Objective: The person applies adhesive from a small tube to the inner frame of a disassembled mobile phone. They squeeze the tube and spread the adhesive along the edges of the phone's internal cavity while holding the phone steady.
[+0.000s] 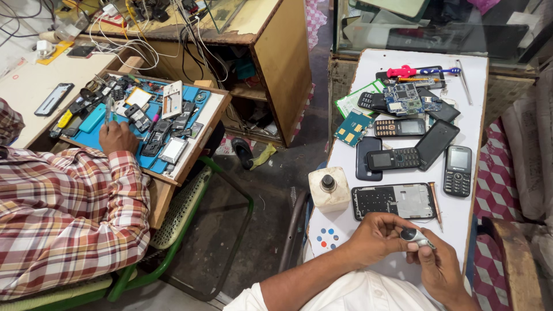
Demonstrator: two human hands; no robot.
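Note:
Both my hands meet over the near edge of a white table [461, 213]. My left hand [377, 237] and my right hand [440, 268] together pinch a small grey and black part [416, 235] between their fingertips. Just beyond them lies a black phone frame with a silver plate [394, 201], and a thin screwdriver with a copper-coloured handle [435, 201] rests to its right. A white plastic bottle with a dark cap [329, 188] stands to the left of the frame.
Several keypad phones [458, 170], dark phone covers [436, 143], circuit boards [403, 99] and a pink-handled tool [403, 72] cover the table's far half. On the left, a person in a plaid shirt [63, 213] works with tweezers over a cluttered blue mat [95, 121]. A wooden bench holds tangled cables [127, 34].

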